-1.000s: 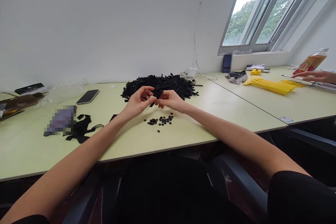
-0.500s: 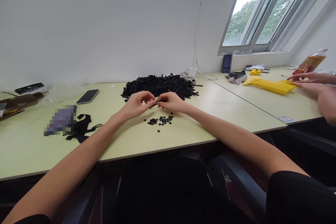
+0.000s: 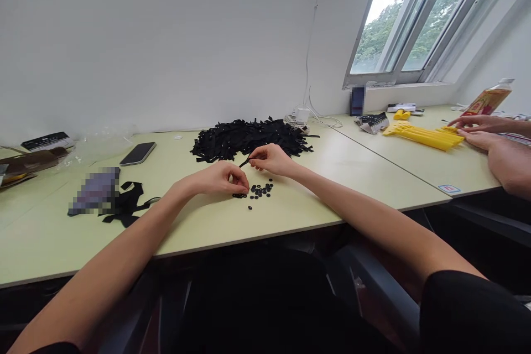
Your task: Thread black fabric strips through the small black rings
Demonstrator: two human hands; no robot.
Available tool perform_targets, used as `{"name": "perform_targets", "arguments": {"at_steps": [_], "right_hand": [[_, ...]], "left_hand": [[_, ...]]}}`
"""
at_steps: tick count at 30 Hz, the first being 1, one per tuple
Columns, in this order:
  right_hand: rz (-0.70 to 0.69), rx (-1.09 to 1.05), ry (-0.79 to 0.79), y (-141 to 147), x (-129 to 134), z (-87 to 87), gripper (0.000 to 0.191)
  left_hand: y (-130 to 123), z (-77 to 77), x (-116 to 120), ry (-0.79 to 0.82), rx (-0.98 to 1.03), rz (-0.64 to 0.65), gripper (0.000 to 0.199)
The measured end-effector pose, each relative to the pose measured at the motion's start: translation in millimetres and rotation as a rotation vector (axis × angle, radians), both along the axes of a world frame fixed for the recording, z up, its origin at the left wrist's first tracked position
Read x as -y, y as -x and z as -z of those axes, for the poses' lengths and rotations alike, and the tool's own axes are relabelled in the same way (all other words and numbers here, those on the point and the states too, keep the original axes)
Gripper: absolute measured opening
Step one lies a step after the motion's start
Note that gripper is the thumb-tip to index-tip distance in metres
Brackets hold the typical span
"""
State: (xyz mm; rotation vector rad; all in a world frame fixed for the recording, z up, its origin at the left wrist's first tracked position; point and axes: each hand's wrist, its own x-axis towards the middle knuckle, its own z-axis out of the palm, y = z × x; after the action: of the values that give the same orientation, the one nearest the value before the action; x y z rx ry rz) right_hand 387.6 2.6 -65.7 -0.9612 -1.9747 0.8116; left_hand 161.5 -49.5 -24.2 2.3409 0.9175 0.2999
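Observation:
My left hand (image 3: 224, 178) is low over the table, its thumb and finger pinched together at the edge of a scatter of small black ring-shaped discs (image 3: 260, 192). Whether a disc is between those fingertips is hidden. Slightly higher and to the right, my right hand (image 3: 270, 159) pinches a thin black fabric strip (image 3: 244, 163), whose end sticks out to the left. Directly behind both hands lies a wide heap of black fabric strips (image 3: 249, 138). One disc (image 3: 250, 208) sits apart, closer to the table's front edge.
Left on the pale table (image 3: 199, 232) are a phone (image 3: 138, 153), black fabric scraps (image 3: 126, 202) and clear plastic wrap (image 3: 97, 146). At right, another person's hands (image 3: 481, 130) touch yellow plastic pieces (image 3: 427, 136) near a drink bottle (image 3: 487, 98). White cables (image 3: 317, 113) lie by the wall.
My left hand has left the strip and come down toward me onto the discs. My right hand stays nearly in place with the strip.

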Motion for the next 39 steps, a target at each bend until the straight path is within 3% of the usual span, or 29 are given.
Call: {"name": "perform_targets", "arguments": {"at_steps": [4, 8, 11, 27, 33, 39], "right_hand": [[-0.003, 0.033, -0.044, 0, 1, -0.8, 0.015], [-0.069, 0.026, -0.067, 3, 4, -2.0, 0.018], [-0.126, 0.004, -0.078, 6, 8, -2.0, 0.021], [-0.09, -0.101, -0.068, 10, 11, -2.1, 0.025], [-0.108, -0.084, -0.086, 9, 9, -1.5, 0.019], [-0.091, -0.049, -0.135, 10, 11, -2.4, 0.018]], "left_hand": [[0, 1.6, -2, -0.066, 0.069, -0.088, 0.031], [1, 1.4, -9, -0.31, 0.329, -0.332, 0.037], [3, 4.3, -15, -0.32, 0.356, -0.445, 0.042], [-3, 15.9, -17, -0.027, 0.498, -0.349, 0.041], [-1, 17.7, -21, -0.024, 0.483, -0.421, 0.041], [-1, 21.1, -23, 0.06, 0.56, -0.396, 0.039]]}}
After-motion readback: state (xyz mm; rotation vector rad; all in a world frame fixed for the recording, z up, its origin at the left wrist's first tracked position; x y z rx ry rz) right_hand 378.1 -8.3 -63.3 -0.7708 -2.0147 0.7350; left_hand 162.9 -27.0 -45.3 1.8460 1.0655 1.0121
